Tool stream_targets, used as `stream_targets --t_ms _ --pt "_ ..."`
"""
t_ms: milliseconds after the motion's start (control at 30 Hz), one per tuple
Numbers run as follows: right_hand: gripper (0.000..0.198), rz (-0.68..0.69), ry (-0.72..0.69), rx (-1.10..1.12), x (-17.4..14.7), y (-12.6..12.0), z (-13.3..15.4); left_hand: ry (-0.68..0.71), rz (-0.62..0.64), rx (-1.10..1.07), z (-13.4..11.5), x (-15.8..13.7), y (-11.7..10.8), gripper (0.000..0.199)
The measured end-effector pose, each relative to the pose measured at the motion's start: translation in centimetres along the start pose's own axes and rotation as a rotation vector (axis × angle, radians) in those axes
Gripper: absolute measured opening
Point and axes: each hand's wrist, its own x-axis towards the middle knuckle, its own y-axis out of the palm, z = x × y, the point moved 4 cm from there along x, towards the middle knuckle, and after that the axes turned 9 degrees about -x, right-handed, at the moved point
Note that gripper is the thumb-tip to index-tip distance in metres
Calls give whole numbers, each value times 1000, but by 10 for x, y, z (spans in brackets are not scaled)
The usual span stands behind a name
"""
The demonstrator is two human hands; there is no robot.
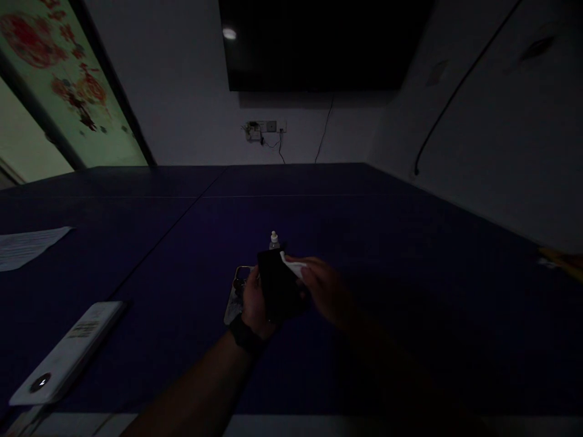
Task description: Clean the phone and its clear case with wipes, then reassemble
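In the dim head view, my left hand, with a dark watch on its wrist, is closed around a black smartphone that is tilted up above the table. My right hand pinches a white cloth against the upper right part of the phone's dark face. Partly hidden behind my left hand, a phone case with a camera cut-out lies on the table. Just beyond the phone stands a small clear bottle with a white cap; its lower part is hidden.
A long white device with a round dark window lies at the left front. Printed paper rests at the left edge of the dark blue table. Wall sockets with cables sit below a large black screen.
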Motion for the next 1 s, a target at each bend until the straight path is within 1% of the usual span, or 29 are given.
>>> stream_targets --t_ms 67,100,133,167,200,233,267,333,367,400,433,467,500,567,667,733,800,933,1000 --pt "45 -118 269 126 0 -5 -8 -7 38 9 1 -4 3 51" --pt "48 -174 363 168 -1 -6 -11 -6 47 10 1 -5 3 53" --pt "48 -219 418 192 -2 -7 -11 0 48 11 2 -6 4 54" --pt "46 -246 435 198 -2 -6 -11 5 45 14 2 -6 4 54" --pt "44 -261 408 185 -2 -6 -9 7 37 19 2 -6 4 54" --pt "41 -254 328 154 -2 -4 -5 17 27 20 3 -5 3 52" --pt "37 -223 199 108 -2 -2 1 35 17 17 2 -4 2 48" --pt "29 -93 -145 -9 -4 6 17 68 15 -4 1 -2 -1 41" --pt "24 -6 -310 -72 -7 10 24 66 24 -19 0 -2 -3 39" --pt "19 85 -445 -127 -10 14 30 46 39 -31 0 -1 -4 37" --pt "16 170 -538 -168 -13 18 34 11 59 -38 0 -1 -6 37" --pt "16 236 -591 -195 -16 19 37 -33 79 -43 1 -1 -8 37" --pt "21 286 -621 -211 -17 19 38 -76 95 -50 1 -2 -10 39" --pt "36 353 -636 -243 -19 17 40 -136 116 -72 0 -3 -12 42" --pt "60 408 -648 -307 -21 15 42 -192 112 -95 -1 -3 -15 46" --pt "72 431 -676 -329 -22 16 43 -198 102 -98 -3 -3 -16 47" --pt "75 434 -691 -340 -23 16 44 -179 98 -95 -6 -2 -17 48" --pt "64 402 -675 -391 -22 13 43 -126 120 -57 -12 -2 -19 55" --pt "65 415 -690 -390 -23 14 44 -135 132 -59 -13 -2 -18 57"
